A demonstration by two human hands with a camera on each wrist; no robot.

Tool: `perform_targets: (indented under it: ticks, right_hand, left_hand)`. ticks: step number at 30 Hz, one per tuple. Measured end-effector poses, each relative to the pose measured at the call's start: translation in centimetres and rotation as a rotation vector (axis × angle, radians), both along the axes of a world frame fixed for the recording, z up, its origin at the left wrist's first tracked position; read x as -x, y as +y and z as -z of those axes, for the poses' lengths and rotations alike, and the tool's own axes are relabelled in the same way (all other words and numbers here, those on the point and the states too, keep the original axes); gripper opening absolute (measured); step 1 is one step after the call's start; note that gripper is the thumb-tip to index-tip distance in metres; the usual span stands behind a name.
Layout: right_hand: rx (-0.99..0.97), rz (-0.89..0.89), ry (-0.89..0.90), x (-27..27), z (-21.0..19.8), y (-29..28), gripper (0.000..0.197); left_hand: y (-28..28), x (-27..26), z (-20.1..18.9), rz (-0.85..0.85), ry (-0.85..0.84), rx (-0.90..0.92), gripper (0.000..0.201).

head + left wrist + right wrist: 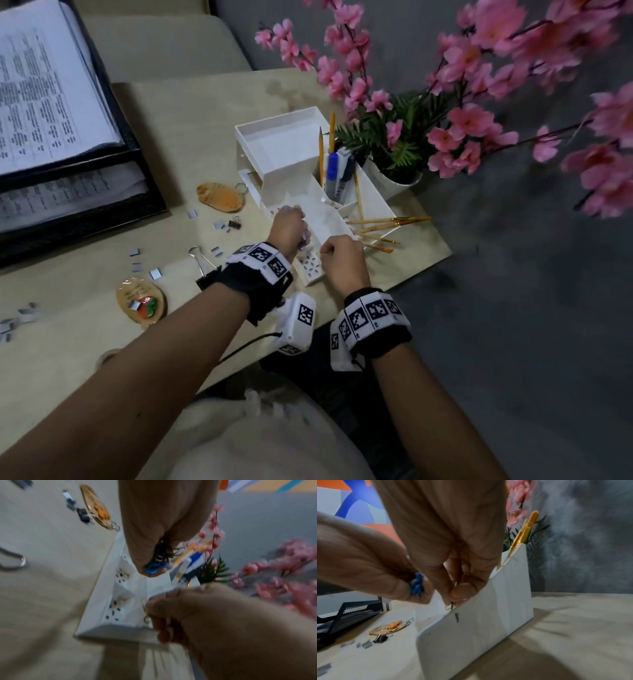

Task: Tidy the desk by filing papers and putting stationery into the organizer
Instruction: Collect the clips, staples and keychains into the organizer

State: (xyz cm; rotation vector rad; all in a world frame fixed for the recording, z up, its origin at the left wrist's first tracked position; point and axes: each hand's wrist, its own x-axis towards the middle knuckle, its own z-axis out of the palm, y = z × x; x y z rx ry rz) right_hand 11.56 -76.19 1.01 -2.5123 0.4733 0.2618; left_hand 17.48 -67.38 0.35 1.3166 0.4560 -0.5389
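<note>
The white desk organizer (291,178) stands at the desk's right, with both hands over its low front compartments. My left hand (291,216) grips a bunch of coloured paper clips (157,561), blue and green among them. My right hand (325,250) pinches one thin paper clip (452,605) between thumb and fingers, just above the organizer's front rim (479,635). In the right wrist view the left hand (359,561) sits close beside it, with blue clips (417,585) showing in its fist. Pens and pencils (334,174) stand in the organizer's cup.
A black paper tray (150,192) with printed sheets fills the left. Two keychains (219,197) (142,303), binder clips (234,222) (202,263) and several staple strips (137,253) lie scattered on the desk. Paintbrushes (387,222) lie across the organizer's right side. A flower pot (397,178) stands behind.
</note>
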Motion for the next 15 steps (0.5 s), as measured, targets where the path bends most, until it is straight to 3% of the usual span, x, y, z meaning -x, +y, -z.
perform_targets:
  ticks: [5,8,11,15]
  right_hand:
    - [0.022,-0.011,-0.030,0.5,0.1,-0.2,0.023]
    - [0.013,-0.011,-0.050,0.7,0.0,-0.1,0.022]
    - [-0.003,0.037,-0.091,0.7,-0.4,0.4,0.019]
    - [-0.059,0.009,-0.182,-0.5,-1.0,2.9,0.021]
  left_hand:
    - [-1.7,1.7,1.3,0.113,-0.061,-0.079,0.022]
    - [-1.1,2.2,1.4,0.125,-0.080,-0.067,0.033]
    - [0.2,2.3,1.2,0.066,-0.098,-0.058,0.040]
    - [3.6,1.8,0.7,-0.081,-0.129,0.003,0.035]
